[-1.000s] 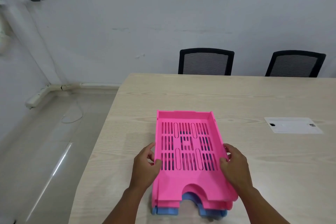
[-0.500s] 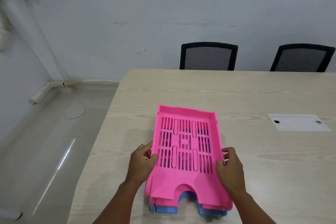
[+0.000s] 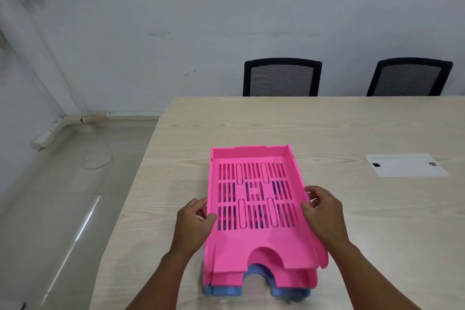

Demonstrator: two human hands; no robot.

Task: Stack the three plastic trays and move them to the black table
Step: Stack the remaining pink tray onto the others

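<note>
Hands clasp top pink tray on stack

Stack of three slotted plastic trays sits low in the centre of the frame on the pale wood-grain bench (image 3: 352,209). The top pink slotted plastic tray (image 3: 254,199) rests on a second pink tray (image 3: 226,277), with a blue plastic tray (image 3: 289,290) at the bottom. The left hand (image 3: 193,224) is curled partly closed around the top tray's left wall, thumb over the rim. The right hand (image 3: 324,211) grips the right wall likewise, thumb inside, fingers outside. A white rectangular cover plate (image 3: 405,165) lies flush at right. Two black mesh-backed chairs (image 3: 281,77) stand beyond the far edge.
</note>
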